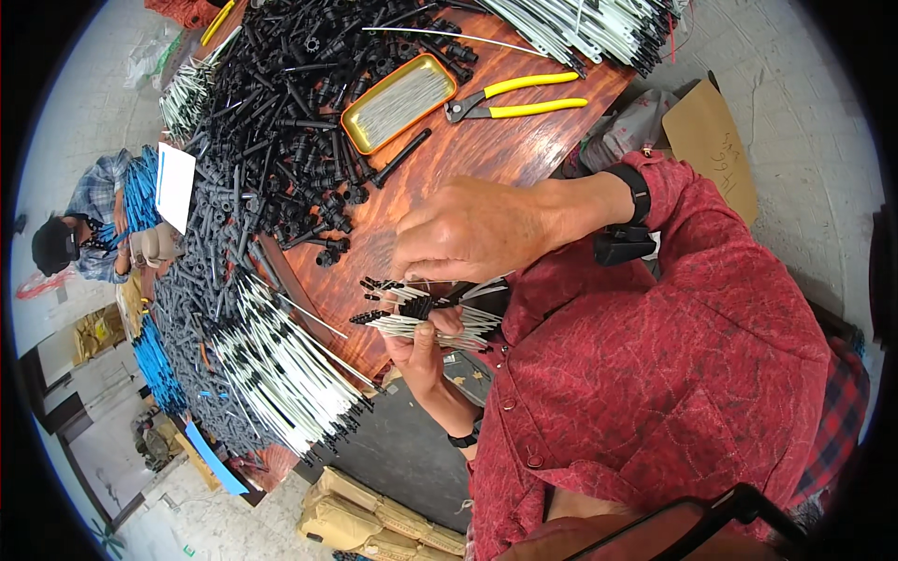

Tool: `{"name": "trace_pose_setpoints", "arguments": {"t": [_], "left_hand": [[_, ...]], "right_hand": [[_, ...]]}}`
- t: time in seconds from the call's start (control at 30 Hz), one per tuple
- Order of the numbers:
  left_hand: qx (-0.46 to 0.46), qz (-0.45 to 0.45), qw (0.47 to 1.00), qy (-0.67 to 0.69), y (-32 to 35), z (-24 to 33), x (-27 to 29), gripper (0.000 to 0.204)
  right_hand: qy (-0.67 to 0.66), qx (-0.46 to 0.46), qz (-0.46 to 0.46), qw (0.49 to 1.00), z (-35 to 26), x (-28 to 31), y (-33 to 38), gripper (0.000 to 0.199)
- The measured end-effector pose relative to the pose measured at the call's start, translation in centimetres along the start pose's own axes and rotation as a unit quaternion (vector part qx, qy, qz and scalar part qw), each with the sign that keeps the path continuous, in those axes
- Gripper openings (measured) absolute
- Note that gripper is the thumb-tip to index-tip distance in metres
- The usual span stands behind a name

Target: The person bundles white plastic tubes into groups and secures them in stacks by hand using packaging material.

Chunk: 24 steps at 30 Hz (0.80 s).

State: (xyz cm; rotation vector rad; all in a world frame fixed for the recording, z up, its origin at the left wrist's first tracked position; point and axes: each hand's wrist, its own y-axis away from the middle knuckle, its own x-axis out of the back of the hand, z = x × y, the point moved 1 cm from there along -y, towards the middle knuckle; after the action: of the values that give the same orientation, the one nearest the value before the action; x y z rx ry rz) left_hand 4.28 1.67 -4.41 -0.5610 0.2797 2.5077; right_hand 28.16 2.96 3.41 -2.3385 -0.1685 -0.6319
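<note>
A bundle of thin white cable ties with black tips [426, 313] fans out sideways just above the edge of a reddish wooden worktop [486, 150], gripped at its middle from below. The black ends point left and splay apart; the white tails spread right, slightly crossed.

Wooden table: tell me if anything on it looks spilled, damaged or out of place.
Nothing looks damaged. The wooden table is crowded: black plastic connectors lie in a loose heap that spreads around the orange tray, and one white-sleeved wire lies alone across the heap.
</note>
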Motion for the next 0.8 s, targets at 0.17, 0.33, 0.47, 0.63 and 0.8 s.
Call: {"name": "trace_pose_setpoints", "arguments": {"t": [0.17,0.33,0.47,0.63,0.8], "left_hand": [[0.001,0.003,1.0,0.009,0.1,0.0,-0.1,0.069],[0.002,0.011,1.0,0.001,0.1,-0.2,-0.1,0.069],[-0.001,0.039,0.999,-0.027,0.5,-0.3,-1.1,0.065],[0.007,0.071,0.99,-0.119,0.9,-0.3,-1.0,0.057],[0.01,0.105,0.972,-0.209,1.0,-0.7,-0.4,0.031]], "right_hand": [[-0.016,-0.006,0.002,1.0,0.0,0.2,-0.1,0.011],[0.0,-0.007,0.001,1.0,-0.2,0.3,-0.3,0.01],[0.07,-0.003,-0.075,0.995,-1.1,1.6,-0.7,0.014],[0.138,0.046,-0.169,0.975,-2.3,2.1,-1.6,0.018],[0.159,0.055,-0.2,0.965,-2.4,1.1,-2.1,0.019]]}}
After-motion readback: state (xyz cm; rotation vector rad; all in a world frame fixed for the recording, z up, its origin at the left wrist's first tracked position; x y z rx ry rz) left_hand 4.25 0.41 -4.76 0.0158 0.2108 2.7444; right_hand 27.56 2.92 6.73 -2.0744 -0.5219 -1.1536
